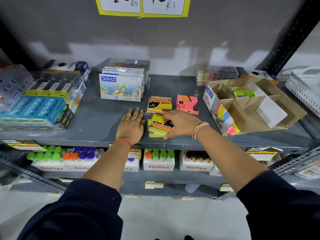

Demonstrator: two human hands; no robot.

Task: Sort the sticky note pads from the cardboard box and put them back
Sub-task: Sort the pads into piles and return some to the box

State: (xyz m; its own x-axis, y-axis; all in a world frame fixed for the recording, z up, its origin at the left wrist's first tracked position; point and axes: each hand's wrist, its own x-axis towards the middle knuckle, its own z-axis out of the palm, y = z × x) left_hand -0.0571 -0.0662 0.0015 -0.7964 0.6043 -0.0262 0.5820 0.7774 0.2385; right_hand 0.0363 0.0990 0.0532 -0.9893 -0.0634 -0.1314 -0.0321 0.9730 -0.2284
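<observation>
Three piles of sticky note pads lie on the grey shelf (103, 122). An orange pile (159, 104) and a pink pile (187, 103) sit further back. At the front lies a yellow pile (158, 128), and my right hand (181, 122) rests on it with fingers curled over the top pad. My left hand (132, 123) lies flat on the shelf, fingers apart, just left of the yellow pile. The cardboard box (251, 108) with dividers stands tilted at the right; a green pad (241, 92) lies in its back compartment and small pink and yellow flags (232, 129) at its front corner.
A Doms pastel box stack (121, 87) stands behind my left hand. Apsara pencil packs (34, 108) fill the left end. A white perforated tray (304, 89) is at the far right. Fitfizz bottle cartons (159, 160) line the lower shelf.
</observation>
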